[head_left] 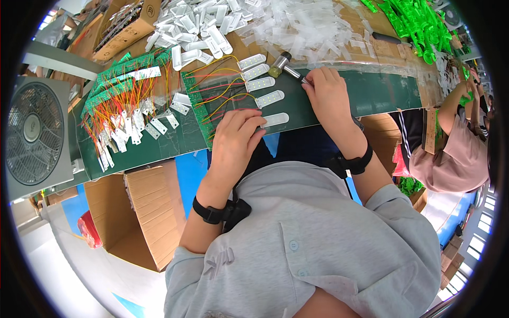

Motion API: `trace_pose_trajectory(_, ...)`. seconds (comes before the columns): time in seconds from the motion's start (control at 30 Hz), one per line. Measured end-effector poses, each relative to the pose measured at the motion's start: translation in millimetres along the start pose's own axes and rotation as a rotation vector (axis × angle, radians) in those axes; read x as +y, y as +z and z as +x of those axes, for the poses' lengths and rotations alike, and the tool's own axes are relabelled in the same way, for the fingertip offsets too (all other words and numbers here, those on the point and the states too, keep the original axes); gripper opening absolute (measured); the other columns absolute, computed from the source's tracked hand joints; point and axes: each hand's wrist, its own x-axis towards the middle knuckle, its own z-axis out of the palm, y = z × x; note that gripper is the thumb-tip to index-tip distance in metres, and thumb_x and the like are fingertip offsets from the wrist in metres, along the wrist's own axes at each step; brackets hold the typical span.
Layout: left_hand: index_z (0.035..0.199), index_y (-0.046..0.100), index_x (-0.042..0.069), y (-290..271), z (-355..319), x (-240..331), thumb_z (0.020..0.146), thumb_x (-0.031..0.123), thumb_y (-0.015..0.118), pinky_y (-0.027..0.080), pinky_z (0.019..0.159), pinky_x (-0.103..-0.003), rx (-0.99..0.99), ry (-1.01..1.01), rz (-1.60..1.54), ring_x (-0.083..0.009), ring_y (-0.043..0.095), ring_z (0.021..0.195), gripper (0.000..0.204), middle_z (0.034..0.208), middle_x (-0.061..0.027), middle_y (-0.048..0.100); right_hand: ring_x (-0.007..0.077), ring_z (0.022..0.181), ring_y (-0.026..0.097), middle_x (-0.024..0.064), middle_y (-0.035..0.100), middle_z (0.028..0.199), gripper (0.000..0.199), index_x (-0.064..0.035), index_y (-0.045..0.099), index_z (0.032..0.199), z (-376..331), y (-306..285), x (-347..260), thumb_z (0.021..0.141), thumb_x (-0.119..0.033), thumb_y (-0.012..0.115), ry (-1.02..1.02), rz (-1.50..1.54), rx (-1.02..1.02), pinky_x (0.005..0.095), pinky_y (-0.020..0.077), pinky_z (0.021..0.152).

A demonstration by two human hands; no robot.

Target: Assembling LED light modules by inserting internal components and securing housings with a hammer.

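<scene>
Closed around the near end of a plain white plastic lamp housing (277, 119), my left hand (237, 132) rests low over the green table edge. What lies under its fingers is hidden. My right hand (327, 95) pinches the handle end of a small hammer (290, 69), whose head lies on the table. Beyond my left hand, several white housings fitted with LED boards (260, 84) lie in a column. Red, yellow and black wires run from them to a green circuit board strip (197, 108).
Wired green boards with white LED plates (127, 114) lie at the left, near a grey fan (34, 127). White housings (204, 26), clear plastic pieces (297, 29) and green parts (413, 24) are heaped at the back. A co-worker (450, 153) is at the right.
</scene>
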Motion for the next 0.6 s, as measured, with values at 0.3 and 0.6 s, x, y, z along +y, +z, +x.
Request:
trace_pose_trajectory(0.3, 0.104, 0.071, 0.004, 0.3, -0.1, 1.1, 0.078, 0.001, 0.08, 0.053, 0.09, -0.043, -0.001, -0.008, -0.003, -0.0326, 0.064, 0.104, 0.028, 0.112, -0.0098, 0.07, 0.0345, 0.072, 0.063, 0.0145, 0.061, 0.091, 0.012, -0.0026, 0.061, 0.104, -57.0, -86.6, -31.8, 0.095, -0.004, 0.068, 0.038, 0.454, -0.165, 0.0406, 0.0498, 0.061)
trace_pose_trajectory(0.6, 0.127, 0.06, 0.002, 3.2, -5.4, -0.9, 0.078, 0.002, 0.083, 0.053, 0.091, -0.042, 0.005, -0.094, -0.006, -0.0306, 0.066, 0.099, 0.054, 0.114, -0.0109, 0.071, 0.033, 0.069, 0.064, 0.0128, 0.063, 0.09, 0.014, -0.0024, 0.064, 0.107, -62.8, -73.1, -35.7, 0.095, -0.008, 0.07, 0.004, 0.466, -0.249, 0.0401, 0.0498, 0.058)
